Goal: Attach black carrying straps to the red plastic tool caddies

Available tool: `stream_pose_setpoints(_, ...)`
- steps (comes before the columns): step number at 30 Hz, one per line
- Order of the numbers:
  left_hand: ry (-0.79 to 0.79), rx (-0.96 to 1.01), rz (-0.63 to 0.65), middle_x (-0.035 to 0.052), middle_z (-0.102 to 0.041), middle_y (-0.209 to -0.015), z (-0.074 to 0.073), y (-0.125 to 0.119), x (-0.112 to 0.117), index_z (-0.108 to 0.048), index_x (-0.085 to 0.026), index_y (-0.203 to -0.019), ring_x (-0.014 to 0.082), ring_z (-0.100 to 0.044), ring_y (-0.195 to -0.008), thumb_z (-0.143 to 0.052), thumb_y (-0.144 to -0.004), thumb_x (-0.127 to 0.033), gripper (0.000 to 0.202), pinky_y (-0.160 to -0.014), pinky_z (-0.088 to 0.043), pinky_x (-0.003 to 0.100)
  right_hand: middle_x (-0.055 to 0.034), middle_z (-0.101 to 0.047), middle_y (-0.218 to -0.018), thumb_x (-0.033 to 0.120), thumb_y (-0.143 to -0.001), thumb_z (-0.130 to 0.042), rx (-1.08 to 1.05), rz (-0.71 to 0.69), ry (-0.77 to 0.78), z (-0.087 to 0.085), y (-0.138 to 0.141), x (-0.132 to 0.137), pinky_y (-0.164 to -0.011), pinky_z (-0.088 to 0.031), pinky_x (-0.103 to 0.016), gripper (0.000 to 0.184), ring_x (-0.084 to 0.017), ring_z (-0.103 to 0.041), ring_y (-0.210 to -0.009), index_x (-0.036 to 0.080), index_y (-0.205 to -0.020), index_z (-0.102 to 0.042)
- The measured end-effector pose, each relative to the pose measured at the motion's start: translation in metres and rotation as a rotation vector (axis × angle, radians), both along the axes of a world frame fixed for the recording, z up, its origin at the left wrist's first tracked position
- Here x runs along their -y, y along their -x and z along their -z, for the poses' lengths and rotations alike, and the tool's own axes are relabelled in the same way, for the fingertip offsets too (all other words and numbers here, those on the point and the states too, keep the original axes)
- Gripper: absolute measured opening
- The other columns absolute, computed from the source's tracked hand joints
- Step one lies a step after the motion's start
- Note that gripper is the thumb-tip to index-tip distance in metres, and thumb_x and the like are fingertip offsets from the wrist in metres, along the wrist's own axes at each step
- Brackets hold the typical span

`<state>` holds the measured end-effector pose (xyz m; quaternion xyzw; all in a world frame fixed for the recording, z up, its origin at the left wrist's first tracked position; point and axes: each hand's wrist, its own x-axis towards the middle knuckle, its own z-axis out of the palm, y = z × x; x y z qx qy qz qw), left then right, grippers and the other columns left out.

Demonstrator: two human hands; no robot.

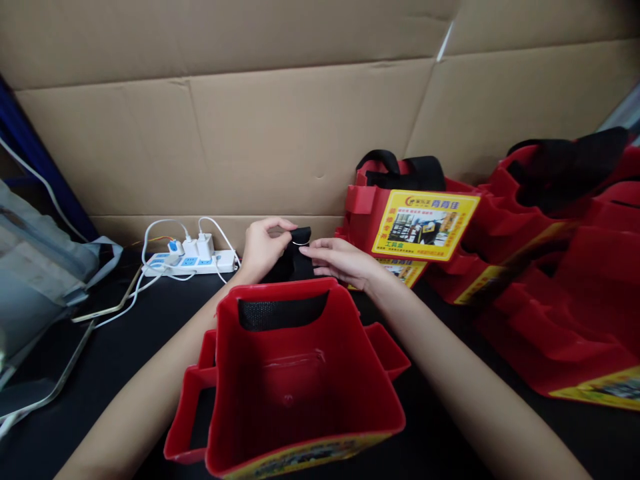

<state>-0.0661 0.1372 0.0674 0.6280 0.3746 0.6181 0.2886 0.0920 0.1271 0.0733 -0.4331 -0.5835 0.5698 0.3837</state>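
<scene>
A red plastic tool box (305, 387) stands open-topped right before me, with side pockets and a yellow label on its front. Black webbing shows through the slot in its back wall. Behind that wall, my left hand (267, 247) pinches the end of a black strap (301, 235). My right hand (343, 261) is closed at the same strap from the right, its fingertips just below a thin white line across the webbing. Whether that line is a thread, a tie or an edge I cannot tell. The lower strap is partly hidden by the box.
A white power strip (193, 262) with plugs and cables lies at the left. More red tool boxes (575, 287) with black straps and yellow labels (425, 225) crowd the right. Cardboard (280, 147) walls off the back. A grey plastic-wrapped bundle (40, 267) sits far left.
</scene>
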Motion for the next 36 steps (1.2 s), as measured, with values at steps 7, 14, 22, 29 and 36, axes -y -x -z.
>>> stream_pose_setpoints(7, -0.02, 0.036, 0.011, 0.0041, -0.066, -0.082, 0.001, 0.0, -0.001, -0.062, -0.012, -0.07, 0.0117, -0.062, -0.074, -0.055, -0.063, -0.006, 0.012, -0.072, -0.05, 0.025, 0.0021, -0.055, -0.058, 0.032, -0.064, -0.07, -0.108, -0.038, -0.035, 0.007, 0.005, 0.001, -0.048, -0.041, -0.016, 0.021, -0.005, -0.049, -0.05, 0.015, -0.069, -0.059)
stream_pose_setpoints(14, 0.184, 0.177, 0.255, 0.0043, -0.065, -0.08, -0.008, 0.008, 0.001, -0.062, -0.012, -0.073, 0.0122, -0.061, -0.073, -0.053, -0.069, -0.016, 0.011, -0.067, -0.05, 0.025, -0.0022, -0.061, -0.069, 0.024, -0.069, -0.063, -0.09, 0.06, -0.1, 0.003, 0.01, 0.005, -0.047, -0.04, -0.015, 0.015, -0.007, -0.053, -0.057, 0.016, -0.081, -0.065)
stream_pose_setpoints(22, 0.343, 0.106, 0.433, 0.0058, -0.067, -0.087, -0.007, 0.014, -0.002, -0.061, -0.014, -0.094, 0.0128, -0.064, -0.076, -0.07, -0.062, -0.014, 0.034, -0.076, -0.051, 0.03, -0.0012, -0.06, -0.073, 0.018, -0.067, -0.054, -0.062, 0.081, -0.231, 0.0, 0.007, 0.003, -0.046, -0.038, -0.019, 0.029, -0.008, -0.049, -0.056, 0.019, -0.094, -0.065)
stream_pose_setpoints(29, 0.361, 0.092, 0.462, 0.0075, -0.067, -0.092, -0.009, 0.017, -0.001, -0.064, -0.014, -0.093, 0.0133, -0.064, -0.078, -0.074, -0.058, -0.014, 0.036, -0.077, -0.051, 0.031, -0.0017, -0.062, -0.076, 0.032, -0.07, -0.061, 0.282, 0.039, -0.672, -0.006, -0.003, -0.001, -0.07, -0.042, -0.028, 0.015, -0.015, -0.055, -0.074, 0.019, -0.076, -0.067)
stream_pose_setpoints(36, 0.247, -0.109, 0.348, 0.0048, -0.068, -0.081, -0.011, 0.019, -0.001, -0.064, -0.014, -0.085, 0.0118, -0.063, -0.071, -0.072, -0.058, -0.014, 0.029, -0.072, -0.051, 0.027, -0.0014, -0.063, -0.071, 0.023, -0.078, -0.051, 0.316, -0.108, -0.679, 0.002, -0.002, 0.001, -0.065, -0.044, -0.026, 0.01, -0.013, -0.058, -0.065, 0.018, -0.082, -0.058)
